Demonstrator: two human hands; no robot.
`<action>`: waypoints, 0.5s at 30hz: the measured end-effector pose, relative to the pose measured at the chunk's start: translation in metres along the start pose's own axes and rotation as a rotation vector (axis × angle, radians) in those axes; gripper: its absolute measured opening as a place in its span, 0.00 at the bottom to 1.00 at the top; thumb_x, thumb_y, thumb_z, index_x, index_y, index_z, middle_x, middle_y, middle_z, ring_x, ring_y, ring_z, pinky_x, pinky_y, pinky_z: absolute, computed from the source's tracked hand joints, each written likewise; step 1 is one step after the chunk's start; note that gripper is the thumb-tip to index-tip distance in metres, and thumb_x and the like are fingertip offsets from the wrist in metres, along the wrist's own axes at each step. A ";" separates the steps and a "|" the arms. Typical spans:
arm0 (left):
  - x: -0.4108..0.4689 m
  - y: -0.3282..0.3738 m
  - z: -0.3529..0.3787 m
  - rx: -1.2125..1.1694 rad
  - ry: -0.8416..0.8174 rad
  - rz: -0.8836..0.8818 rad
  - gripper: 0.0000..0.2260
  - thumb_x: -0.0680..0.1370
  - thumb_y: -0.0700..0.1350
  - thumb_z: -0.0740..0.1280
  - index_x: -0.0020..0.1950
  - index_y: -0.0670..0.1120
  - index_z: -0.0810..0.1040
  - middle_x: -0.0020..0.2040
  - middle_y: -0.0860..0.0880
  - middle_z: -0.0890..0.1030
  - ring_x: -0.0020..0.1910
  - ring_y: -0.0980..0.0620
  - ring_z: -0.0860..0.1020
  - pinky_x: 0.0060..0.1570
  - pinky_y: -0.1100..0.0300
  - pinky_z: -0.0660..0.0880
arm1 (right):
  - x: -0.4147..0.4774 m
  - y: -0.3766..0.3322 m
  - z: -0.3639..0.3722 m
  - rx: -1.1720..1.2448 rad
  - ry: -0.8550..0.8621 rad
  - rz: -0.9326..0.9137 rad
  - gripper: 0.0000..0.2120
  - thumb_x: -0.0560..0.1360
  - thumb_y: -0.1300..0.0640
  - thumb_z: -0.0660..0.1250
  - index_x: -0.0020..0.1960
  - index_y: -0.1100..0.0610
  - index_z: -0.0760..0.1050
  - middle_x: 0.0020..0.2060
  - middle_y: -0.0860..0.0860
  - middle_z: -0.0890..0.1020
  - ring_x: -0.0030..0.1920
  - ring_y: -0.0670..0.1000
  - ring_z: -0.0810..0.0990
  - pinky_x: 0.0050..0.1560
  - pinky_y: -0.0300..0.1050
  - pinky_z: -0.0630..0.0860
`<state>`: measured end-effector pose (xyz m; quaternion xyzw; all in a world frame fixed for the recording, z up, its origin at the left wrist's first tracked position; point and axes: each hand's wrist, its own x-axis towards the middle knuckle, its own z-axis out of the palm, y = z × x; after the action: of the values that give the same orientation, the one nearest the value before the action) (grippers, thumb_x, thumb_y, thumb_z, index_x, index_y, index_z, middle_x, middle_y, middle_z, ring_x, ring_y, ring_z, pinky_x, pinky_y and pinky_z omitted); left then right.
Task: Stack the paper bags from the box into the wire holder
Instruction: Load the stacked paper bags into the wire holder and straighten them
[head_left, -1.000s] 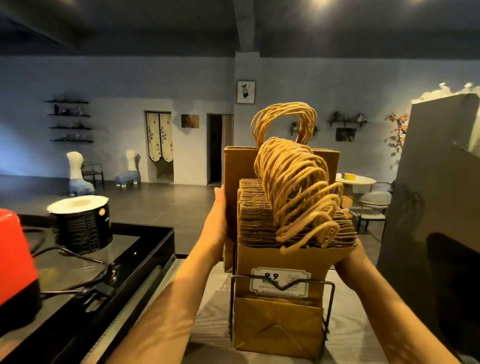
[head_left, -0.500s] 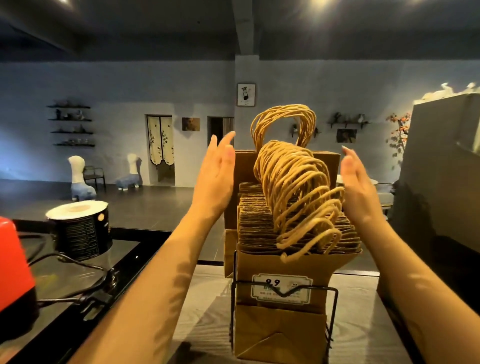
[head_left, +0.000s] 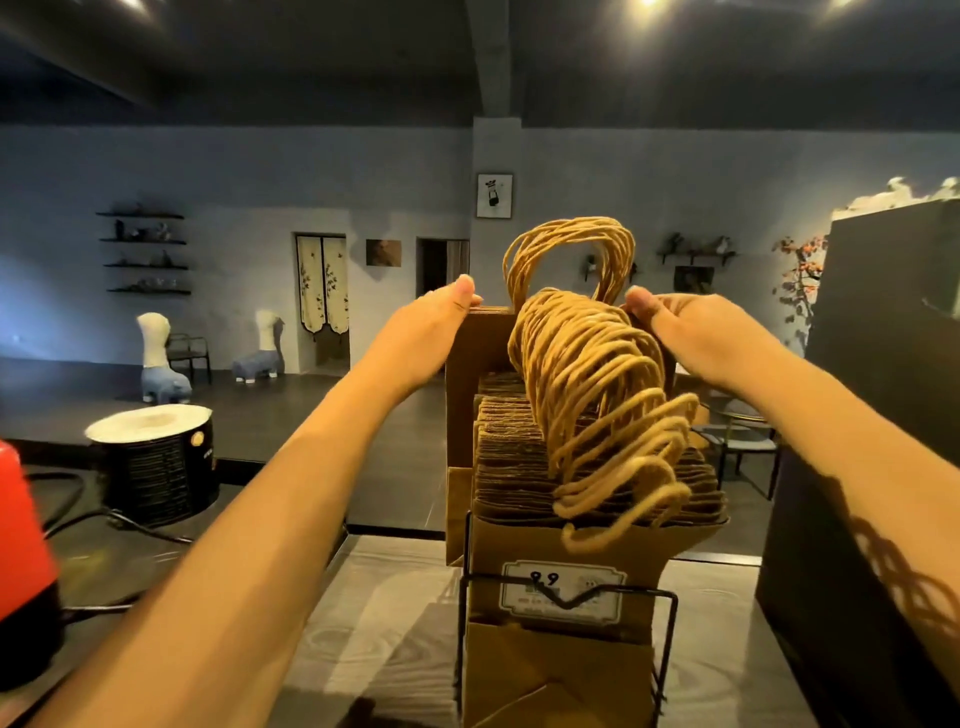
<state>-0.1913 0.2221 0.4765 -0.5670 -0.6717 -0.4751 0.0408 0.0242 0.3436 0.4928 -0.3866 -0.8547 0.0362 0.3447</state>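
A thick stack of brown paper bags (head_left: 519, 467) with twisted paper handles (head_left: 597, 395) stands upright in the black wire holder (head_left: 670, 623) on the counter. The front bag shows a white label. A taller batch of bags (head_left: 467, 389) stands at the back of the stack, its handles raised. My left hand (head_left: 421, 338) lies on the top left corner of that back batch, thumb on the edge. My right hand (head_left: 696, 332) rests on its top right corner. Whether the fingers grip behind it is hidden. No box is recognisable.
A stack of black cup lids or cups with a white top (head_left: 156, 457) stands on the dark counter at left, beside a red device (head_left: 21, 545) and cables (head_left: 130, 525). A tall dark panel (head_left: 872, 415) stands close at right. The wood-grain counter (head_left: 374, 623) lies below.
Both hands rose from the lower sides of the stack, opened in the air, then came down onto the top corners of the rear bags.
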 end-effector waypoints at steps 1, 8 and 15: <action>-0.002 -0.002 0.003 -0.082 0.005 -0.053 0.24 0.83 0.56 0.43 0.68 0.47 0.70 0.67 0.44 0.73 0.64 0.51 0.69 0.57 0.63 0.65 | 0.000 0.004 0.001 0.035 0.017 0.002 0.34 0.72 0.31 0.43 0.66 0.47 0.73 0.58 0.54 0.80 0.60 0.56 0.76 0.64 0.52 0.70; -0.021 -0.033 0.030 -0.596 -0.118 -0.405 0.25 0.81 0.61 0.46 0.66 0.48 0.71 0.62 0.46 0.77 0.64 0.47 0.72 0.68 0.48 0.64 | -0.009 0.016 0.022 0.423 0.223 0.062 0.22 0.81 0.44 0.51 0.68 0.54 0.71 0.63 0.53 0.75 0.63 0.53 0.72 0.58 0.42 0.66; 0.001 -0.010 0.021 -0.389 0.113 -0.030 0.21 0.83 0.56 0.45 0.70 0.53 0.68 0.64 0.52 0.73 0.59 0.56 0.72 0.59 0.61 0.68 | -0.011 0.013 0.023 0.321 0.376 -0.036 0.19 0.81 0.47 0.55 0.65 0.54 0.73 0.61 0.52 0.78 0.61 0.51 0.75 0.59 0.43 0.69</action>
<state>-0.1893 0.2386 0.4596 -0.5266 -0.5723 -0.6274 -0.0390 0.0228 0.3500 0.4652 -0.3115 -0.7656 0.0926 0.5553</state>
